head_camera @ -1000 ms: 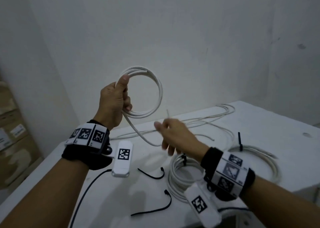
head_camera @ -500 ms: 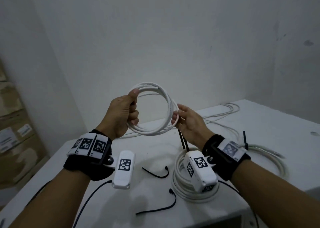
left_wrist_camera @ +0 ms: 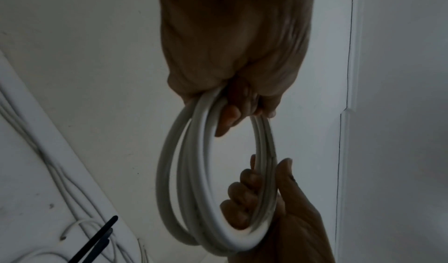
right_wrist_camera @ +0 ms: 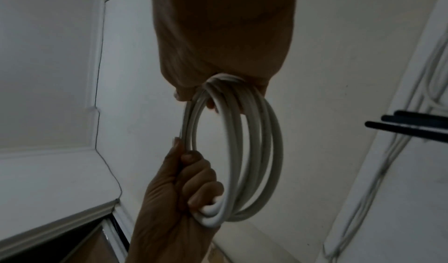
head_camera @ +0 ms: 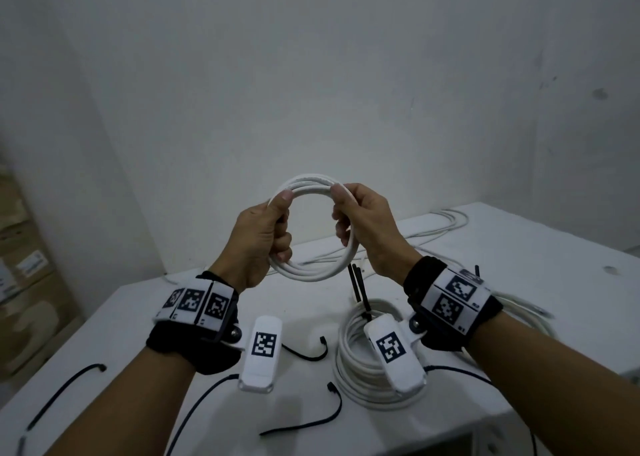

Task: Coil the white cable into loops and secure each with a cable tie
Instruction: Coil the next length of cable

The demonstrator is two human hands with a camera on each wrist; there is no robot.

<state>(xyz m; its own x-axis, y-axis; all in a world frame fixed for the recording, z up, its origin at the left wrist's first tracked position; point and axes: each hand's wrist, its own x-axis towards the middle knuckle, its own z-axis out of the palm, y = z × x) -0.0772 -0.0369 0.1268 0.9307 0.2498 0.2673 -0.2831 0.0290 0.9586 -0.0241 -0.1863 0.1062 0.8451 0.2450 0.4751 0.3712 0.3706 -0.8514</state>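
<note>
White cable coil (head_camera: 313, 272), several loops: held upright in the air above the white table (head_camera: 519, 258). Left hand (head_camera: 258, 244) gripped its left side, fingers curled round the strands; right hand (head_camera: 367, 227) gripped its right side likewise. Tied coil (head_camera: 360, 369) and loose black cable ties (head_camera: 304, 424) lay on the table below

White cable coil (head_camera: 313, 272), black cable ties (head_camera: 304, 426), white table (head_camera: 519, 265).

Left hand (head_camera: 260, 236) and right hand (head_camera: 367, 227) raised at equal height, facing each other; fingers curled closed, thumbs uppermost; both forearms extended forward.
</note>
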